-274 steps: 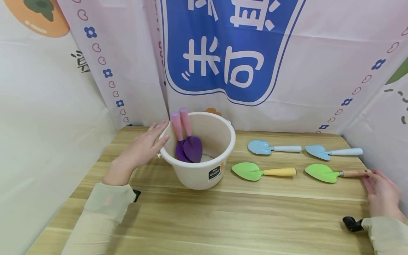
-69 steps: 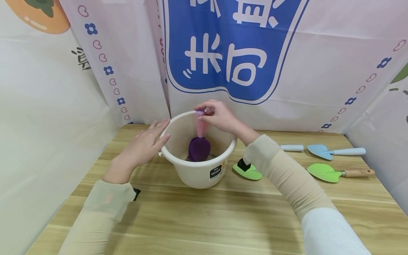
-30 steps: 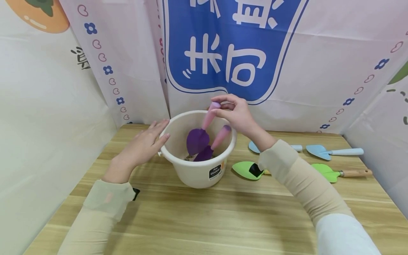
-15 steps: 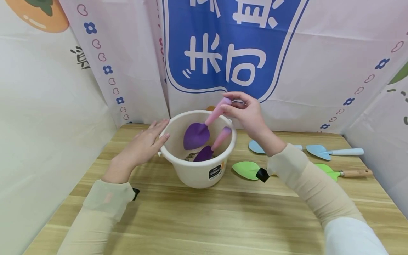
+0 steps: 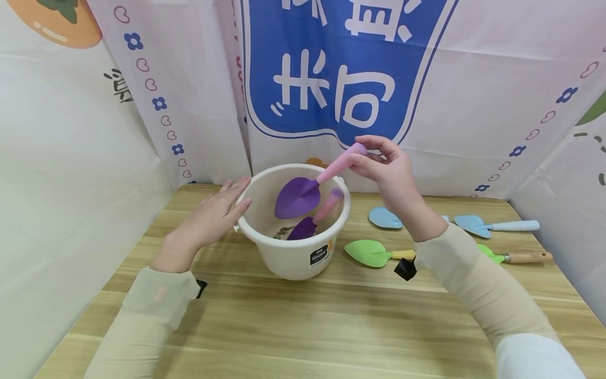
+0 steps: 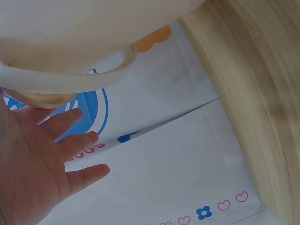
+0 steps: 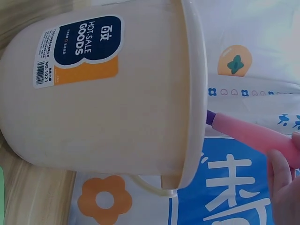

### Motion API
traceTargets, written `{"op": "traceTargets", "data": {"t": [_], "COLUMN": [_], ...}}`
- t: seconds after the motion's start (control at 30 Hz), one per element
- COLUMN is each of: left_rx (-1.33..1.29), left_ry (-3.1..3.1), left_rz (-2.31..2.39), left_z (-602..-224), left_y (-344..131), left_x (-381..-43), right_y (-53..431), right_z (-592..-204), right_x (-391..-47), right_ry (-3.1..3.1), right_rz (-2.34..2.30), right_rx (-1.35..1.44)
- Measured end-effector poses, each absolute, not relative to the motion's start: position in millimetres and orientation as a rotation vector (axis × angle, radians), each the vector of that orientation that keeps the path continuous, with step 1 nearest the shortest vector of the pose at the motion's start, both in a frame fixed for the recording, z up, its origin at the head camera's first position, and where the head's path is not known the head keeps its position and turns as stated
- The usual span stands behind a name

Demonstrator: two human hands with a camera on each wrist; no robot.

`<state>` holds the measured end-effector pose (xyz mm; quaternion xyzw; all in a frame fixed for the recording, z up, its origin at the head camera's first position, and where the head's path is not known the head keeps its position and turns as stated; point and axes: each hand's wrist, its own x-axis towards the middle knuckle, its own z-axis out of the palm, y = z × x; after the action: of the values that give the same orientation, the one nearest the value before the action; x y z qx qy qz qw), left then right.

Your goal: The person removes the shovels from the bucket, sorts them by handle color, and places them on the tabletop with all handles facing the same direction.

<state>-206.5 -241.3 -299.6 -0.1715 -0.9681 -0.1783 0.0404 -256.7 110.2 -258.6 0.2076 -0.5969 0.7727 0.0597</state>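
My left hand (image 5: 208, 218) rests with straight fingers on the left rim of a cream plastic bucket (image 5: 284, 259); in the left wrist view its fingers (image 6: 77, 145) are spread beside the bucket's handle (image 6: 70, 80). With thumb and fingertips my right hand (image 5: 395, 171) pinches the pink handle end of a purple-bladed trowel (image 5: 298, 199), tilted over the bucket with its blade inside the mouth. In the right wrist view the pink handle (image 7: 253, 138) sticks out past the rim. A second purple trowel (image 5: 326, 207) leans inside against the right wall.
On the wooden table (image 5: 303, 326), right of the bucket, lie two light blue trowels, a nearer one (image 5: 385, 218) and a farther one (image 5: 473, 225). In front are a green trowel with yellow handle (image 5: 369, 253) and one with wooden handle (image 5: 527, 257), partly behind my sleeve.
Earlier both purple trowels leaned at the bucket's left while my right hand touched the wooden-handled trowel. One now leans right; my right hand has drawn the other up and rightward. Left hand unmoved.
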Motion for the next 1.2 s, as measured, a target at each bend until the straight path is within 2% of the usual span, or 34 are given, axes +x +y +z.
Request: {"op": "traceTargets", "data": {"t": [0.73, 1.2], "left_rx": [-0.548, -0.517], "left_ry": [-2.96, -2.969], "left_rz": [-0.552, -0.551], "left_z": [-299, -300], "left_y": [-243, -242], "left_x": [-208, -207], "right_y": [161, 211], "right_z": [-263, -264], "right_x": [-240, -237], "right_ry": [-1.457, -1.142], "right_rz": [2.673, 2.974], "right_rx": [0.452, 0.355]}}
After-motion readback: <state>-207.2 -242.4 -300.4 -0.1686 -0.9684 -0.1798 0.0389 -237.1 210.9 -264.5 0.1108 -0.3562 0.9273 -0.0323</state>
